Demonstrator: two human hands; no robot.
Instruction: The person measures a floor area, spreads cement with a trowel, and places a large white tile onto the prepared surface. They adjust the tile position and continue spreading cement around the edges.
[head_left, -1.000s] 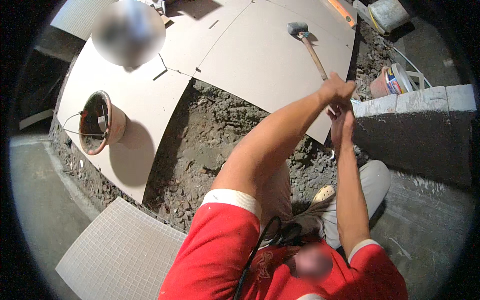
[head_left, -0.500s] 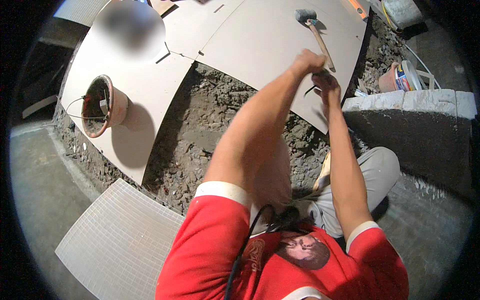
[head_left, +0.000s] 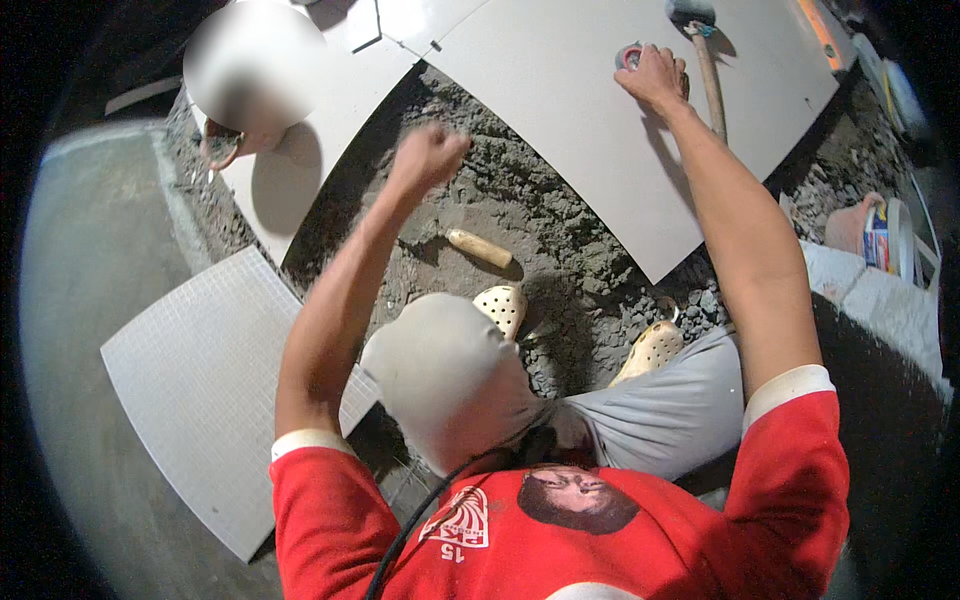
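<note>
Grid-patterned sheet [head_left: 200, 390], pale grey: lay on the floor to the left of the left hand and nearer the body.
Bucket [head_left: 245, 150], partly hidden by a blur: stood well to the left of the left hand.
Pale tile [head_left: 345, 115]: lay left of the left hand and reached farther out.
Left hand [head_left: 432, 155]: raised over rubble, well apart from its fellow; fingers looked curled, though motion blur left it impossible to tell whether they closed on anything.
Wooden handle [head_left: 480, 249], yellowish: lay on the ground just nearer the body than the left hand.
Rough rubble [head_left: 550, 215], grey: spread below the left hand and across the gap between the two hands.
Pair of cream shoes [head_left: 648, 352], perforated: both nearer the body than the hands.
Small object [head_left: 629, 57], red and grey, kind unclear: at the fingertips of the right hand.
Right hand [head_left: 660, 80]: extended over a large tile [head_left: 590, 130], clamped on the small object.
Mallet [head_left: 708, 80], dark head, wooden shaft: lay on that tile just right of the right hand.
Level [head_left: 820, 35], orange: farther right of it, along the tile's edge.
Tub [head_left: 875, 237], with a coloured label: right of the right hand, nearer the body.
</note>
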